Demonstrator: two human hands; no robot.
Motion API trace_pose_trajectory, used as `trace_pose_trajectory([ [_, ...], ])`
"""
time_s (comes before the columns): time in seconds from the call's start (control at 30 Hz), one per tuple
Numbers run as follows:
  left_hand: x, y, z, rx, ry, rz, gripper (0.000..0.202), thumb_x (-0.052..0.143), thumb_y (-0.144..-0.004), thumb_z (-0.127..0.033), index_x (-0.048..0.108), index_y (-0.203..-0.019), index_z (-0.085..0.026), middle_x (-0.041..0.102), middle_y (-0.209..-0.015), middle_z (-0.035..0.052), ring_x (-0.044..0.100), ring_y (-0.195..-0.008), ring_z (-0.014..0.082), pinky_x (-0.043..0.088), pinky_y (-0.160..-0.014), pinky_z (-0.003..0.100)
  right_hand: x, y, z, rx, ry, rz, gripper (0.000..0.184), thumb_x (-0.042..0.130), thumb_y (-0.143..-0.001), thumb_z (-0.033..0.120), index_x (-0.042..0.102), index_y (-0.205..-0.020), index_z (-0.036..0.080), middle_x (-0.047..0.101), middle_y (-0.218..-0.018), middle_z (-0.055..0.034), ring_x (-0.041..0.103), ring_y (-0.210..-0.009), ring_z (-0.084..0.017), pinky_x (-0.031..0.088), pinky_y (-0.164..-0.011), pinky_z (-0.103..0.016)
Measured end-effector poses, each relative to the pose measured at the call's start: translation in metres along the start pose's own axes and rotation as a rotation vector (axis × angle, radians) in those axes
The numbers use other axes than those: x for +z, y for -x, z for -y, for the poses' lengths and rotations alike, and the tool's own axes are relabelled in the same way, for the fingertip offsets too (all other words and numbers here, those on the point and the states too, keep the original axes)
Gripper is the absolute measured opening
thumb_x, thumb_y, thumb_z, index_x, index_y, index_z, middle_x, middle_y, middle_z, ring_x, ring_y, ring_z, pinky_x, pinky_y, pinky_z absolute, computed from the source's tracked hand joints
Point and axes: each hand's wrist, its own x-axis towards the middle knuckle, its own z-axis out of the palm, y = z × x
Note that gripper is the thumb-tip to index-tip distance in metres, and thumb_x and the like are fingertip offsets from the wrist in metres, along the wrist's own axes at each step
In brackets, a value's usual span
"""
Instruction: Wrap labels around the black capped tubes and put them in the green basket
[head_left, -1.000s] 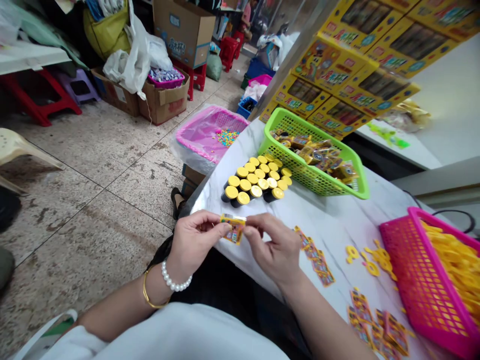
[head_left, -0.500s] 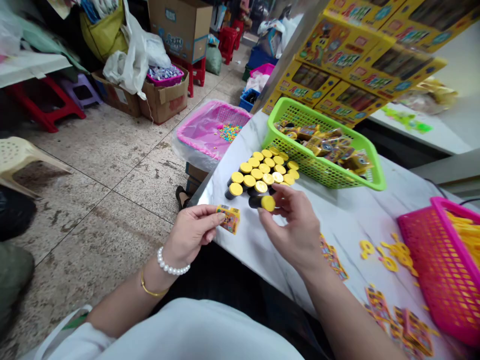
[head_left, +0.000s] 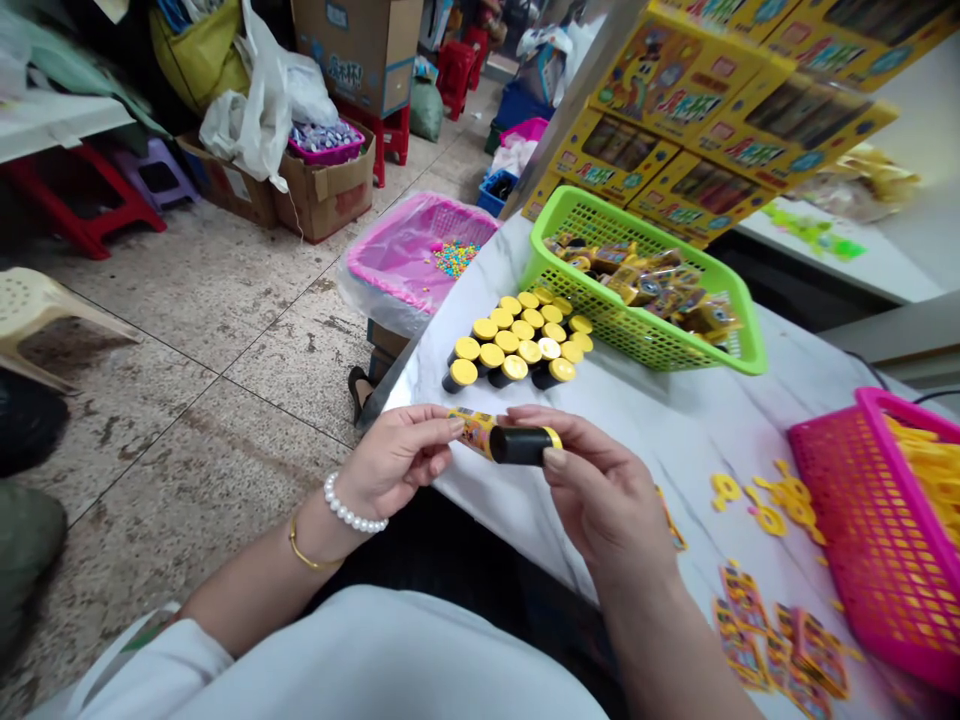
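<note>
My left hand point(head_left: 409, 445) pinches a small printed yellow card sleeve point(head_left: 474, 430) between thumb and fingers. In my right hand point(head_left: 600, 480) is a black tube with a yellow cap point(head_left: 521, 445), lying sideways with its cap end in my fingers. The tube's black end meets or overlaps the sleeve's right edge; I cannot tell whether it is inside. Beyond my hands, several upright black tubes with yellow caps point(head_left: 506, 342) stand grouped on the marble-patterned table point(head_left: 637, 420).
A green basket point(head_left: 652, 350) of wrapped packets stands behind the tubes. To the right are a pink basket point(head_left: 840, 520) of yellow pieces, loose yellow rings point(head_left: 769, 520) and printed sleeves point(head_left: 817, 650). A plastic-lined pink basket point(head_left: 390, 250) with colourful beads sits past the table's left edge.
My right hand has brought the tube from beside the group toward me and turned it sideways against the sleeve. My left hand has stayed nearly in place, holding the sleeve.
</note>
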Motion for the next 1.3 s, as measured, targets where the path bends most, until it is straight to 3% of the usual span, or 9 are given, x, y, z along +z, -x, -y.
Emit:
trace_pose_trajectory([
  [0.17,-0.003,-0.001,0.002,0.004,-0.036,0.057,0.03,0.086,-0.065,-0.032,0.063,-0.073,-0.014,0.05,-0.05,-0.0054,0.038,-0.038,0.0013,0.016,-0.037,0.014,0.006,0.002,0.004,0.052,0.041,0.025,0.023,0.072,-0.085,0.041,0.068,-0.096,0.021,0.078,-0.101,-0.0103,0.075,-0.086,-0.023,0.062,-0.077,-0.037],
  [0.3,-0.007,-0.004,0.005,0.004,-0.071,0.101,0.034,0.084,-0.068,-0.039,0.06,-0.074,-0.015,0.047,-0.045,-0.0062,0.036,-0.036,0.0024,0.014,-0.037,0.016,0.015,0.01,0.001,-0.09,0.13,-0.038,0.022,0.069,-0.088,0.04,0.064,-0.101,0.022,0.077,-0.089,-0.0065,0.074,-0.077,-0.019,0.061,-0.07,-0.031],
  [0.5,-0.007,-0.003,0.005,0.022,-0.109,0.079,0.034,0.082,-0.07,-0.042,0.064,-0.078,-0.014,0.05,-0.047,-0.0049,0.036,-0.035,0.0023,0.014,-0.037,0.017,0.016,0.018,-0.013,-0.353,0.385,-0.155,0.024,0.072,-0.086,0.029,0.066,-0.109,0.024,0.072,-0.096,-0.0058,0.072,-0.083,-0.019,0.061,-0.075,-0.031],
  [0.67,-0.005,0.002,0.01,0.037,-0.16,0.078,0.034,0.081,-0.072,-0.043,0.066,-0.082,-0.014,0.05,-0.046,-0.0044,0.035,-0.037,0.0028,0.014,-0.037,0.016,0.012,0.02,-0.01,-0.287,0.202,0.005,0.02,0.07,-0.088,0.023,0.066,-0.107,0.025,0.073,-0.113,-0.0087,0.072,-0.103,-0.022,0.062,-0.087,-0.037],
  [0.83,-0.003,0.008,0.015,0.25,-0.208,0.005,0.034,0.083,-0.072,-0.031,0.068,-0.099,-0.016,0.066,-0.08,0.002,0.053,-0.059,0.0051,0.037,-0.049,0.014,-0.001,0.021,-0.004,-0.309,0.153,0.034,0.03,0.075,-0.083,0.015,0.069,-0.11,0.026,0.072,-0.106,-0.0065,0.071,-0.098,-0.02,0.06,-0.085,-0.034],
  [0.93,0.0,0.008,0.011,0.286,-0.272,0.091,0.045,0.086,-0.066,-0.022,0.068,-0.107,-0.017,0.067,-0.106,0.0065,0.062,-0.081,0.0107,0.05,-0.066,0.019,-0.006,0.02,-0.004,-0.378,0.19,0.022,0.035,0.076,-0.081,0.013,0.071,-0.112,0.029,0.066,-0.106,-0.0053,0.066,-0.098,-0.018,0.058,-0.079,-0.029],
  [1.03,0.004,0.005,0.008,0.185,-0.331,0.196,0.039,0.085,-0.066,-0.024,0.068,-0.099,-0.014,0.067,-0.089,0.0041,0.061,-0.073,0.0107,0.05,-0.064,0.022,-0.006,0.022,-0.006,-0.45,0.318,0.069,0.043,0.074,-0.082,0.01,0.07,-0.119,0.031,0.063,-0.106,-0.0047,0.063,-0.098,-0.018,0.056,-0.081,-0.031],
  [1.2,0.012,-0.004,0.011,0.175,-0.443,0.173,0.036,0.087,-0.064,-0.027,0.066,-0.09,-0.012,0.061,-0.073,-0.0018,0.054,-0.062,0.0073,0.046,-0.058,0.02,-0.001,0.023,-0.01,-0.623,0.599,0.018,0.049,0.071,-0.083,0.004,0.068,-0.124,0.031,0.064,-0.107,-0.0043,0.065,-0.095,-0.017,0.057,-0.084,-0.032],
  [1.3,0.015,-0.008,0.014,0.168,-0.466,0.184,0.041,0.088,-0.064,-0.031,0.067,-0.093,-0.013,0.063,-0.074,-0.0012,0.053,-0.061,0.0074,0.046,-0.057,0.021,-0.002,0.021,-0.011,-0.613,0.622,0.0,0.053,0.074,-0.082,0.007,0.064,-0.129,0.03,0.067,-0.108,-0.0046,0.066,-0.094,-0.018,0.058,-0.084,-0.034],
])
